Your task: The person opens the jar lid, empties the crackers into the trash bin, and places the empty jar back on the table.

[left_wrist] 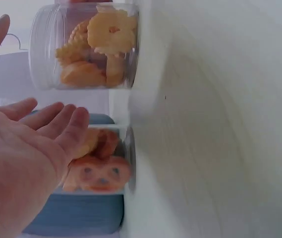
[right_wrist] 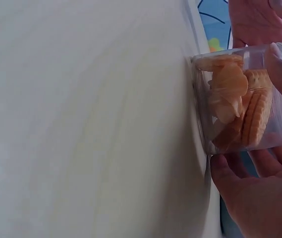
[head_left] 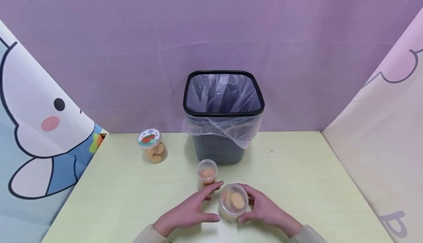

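Observation:
My right hand (head_left: 264,208) curls around the side of a clear plastic jar of biscuits (head_left: 232,202), thumb in front and fingers behind. In the right wrist view this jar (right_wrist: 245,99) stands upright on the table, with my right hand (right_wrist: 264,198) against its wall. My left hand (head_left: 193,210) is beside the jar with fingers spread, apart from it and holding nothing. Just beyond its fingertips stands a second clear jar of biscuits (head_left: 207,173). In the left wrist view the left hand (left_wrist: 27,153) partly covers that second jar (left_wrist: 98,173).
A dark trash bin (head_left: 214,149) with a black rim and a clear plastic liner stands at the back of the pale table (head_left: 297,169). Left of it is a third jar (head_left: 153,147) of biscuits with a printed tomato lid. Purple cloth hangs behind; patterned panels flank the table.

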{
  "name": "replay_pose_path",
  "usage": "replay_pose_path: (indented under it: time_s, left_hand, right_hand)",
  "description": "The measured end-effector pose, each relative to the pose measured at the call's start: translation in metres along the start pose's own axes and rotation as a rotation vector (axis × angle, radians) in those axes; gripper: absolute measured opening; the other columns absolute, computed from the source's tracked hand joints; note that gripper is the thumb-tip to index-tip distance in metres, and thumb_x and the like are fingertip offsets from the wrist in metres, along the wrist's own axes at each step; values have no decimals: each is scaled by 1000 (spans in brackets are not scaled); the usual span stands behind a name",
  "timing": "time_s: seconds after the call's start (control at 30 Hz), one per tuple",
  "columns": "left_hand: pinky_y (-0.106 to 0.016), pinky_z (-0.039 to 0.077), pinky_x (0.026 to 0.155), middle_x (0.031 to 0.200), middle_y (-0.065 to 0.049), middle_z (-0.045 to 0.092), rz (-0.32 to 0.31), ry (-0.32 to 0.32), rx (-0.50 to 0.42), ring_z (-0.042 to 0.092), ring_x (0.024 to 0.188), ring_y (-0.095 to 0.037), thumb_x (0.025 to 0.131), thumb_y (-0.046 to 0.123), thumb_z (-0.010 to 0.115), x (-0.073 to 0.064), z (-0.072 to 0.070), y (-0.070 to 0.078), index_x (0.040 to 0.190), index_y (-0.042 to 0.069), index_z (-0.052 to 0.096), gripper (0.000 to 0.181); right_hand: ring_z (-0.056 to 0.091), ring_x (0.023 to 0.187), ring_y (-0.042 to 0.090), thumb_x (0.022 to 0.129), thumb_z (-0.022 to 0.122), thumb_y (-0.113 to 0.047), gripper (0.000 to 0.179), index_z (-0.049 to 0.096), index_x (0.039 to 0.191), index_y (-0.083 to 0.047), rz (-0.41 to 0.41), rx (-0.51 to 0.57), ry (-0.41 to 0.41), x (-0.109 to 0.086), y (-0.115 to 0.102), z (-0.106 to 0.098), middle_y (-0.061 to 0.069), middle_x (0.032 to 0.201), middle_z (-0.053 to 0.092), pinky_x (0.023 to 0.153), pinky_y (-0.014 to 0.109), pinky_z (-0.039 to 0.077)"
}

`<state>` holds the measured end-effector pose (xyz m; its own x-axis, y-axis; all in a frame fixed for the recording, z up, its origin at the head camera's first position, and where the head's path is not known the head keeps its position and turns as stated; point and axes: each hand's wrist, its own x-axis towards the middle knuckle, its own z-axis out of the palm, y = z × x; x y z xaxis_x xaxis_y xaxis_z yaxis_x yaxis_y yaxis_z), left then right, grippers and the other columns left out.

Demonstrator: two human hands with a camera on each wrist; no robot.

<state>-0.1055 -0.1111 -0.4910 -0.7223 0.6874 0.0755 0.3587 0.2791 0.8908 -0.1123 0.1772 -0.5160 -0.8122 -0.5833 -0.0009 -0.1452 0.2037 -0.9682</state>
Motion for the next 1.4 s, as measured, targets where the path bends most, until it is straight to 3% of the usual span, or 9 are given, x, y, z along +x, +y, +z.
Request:
replay_pose_path:
  time_s: [0.2,0.37,0.53,0.97,1.4]
  left_hand:
    - [-41,39,109,161,2,30,19,18,-36,30,145,-19,83,24,83,12,2,-1,157,17,30,91]
    - [-41,42,107,156,0,38,60,11,-83,36,141,-19,79,16,85,23,4,-3,154,14,35,90]
    - [-36,43,105,150,1,45,59,9,-133,43,136,-18,78,17,86,29,6,-5,152,15,40,87]
    - [-37,40,107,145,6,51,12,62,-115,47,133,-17,72,21,90,32,12,-11,147,23,48,86]
    - [-35,38,108,149,0,48,-24,113,-157,43,137,-19,69,19,91,29,16,-10,147,21,50,89]
  right_hand:
    - [50,127,21,65,92,-10,93,47,147,-16,-13,11,-44,5,2,-1,4,142,53,104,27,39]
    - [49,127,20,66,91,-9,92,47,146,-19,-11,9,-69,7,3,-2,3,142,53,104,27,38]
    - [48,130,20,67,90,-6,91,47,146,-19,-7,30,-93,10,5,-2,2,143,53,106,27,37]
    - [50,129,20,68,90,-9,87,50,145,-17,16,5,-72,9,2,-1,0,141,56,104,27,37]
    - [51,128,20,66,91,-13,88,52,144,-16,32,-13,-30,8,0,4,-2,139,57,105,27,38]
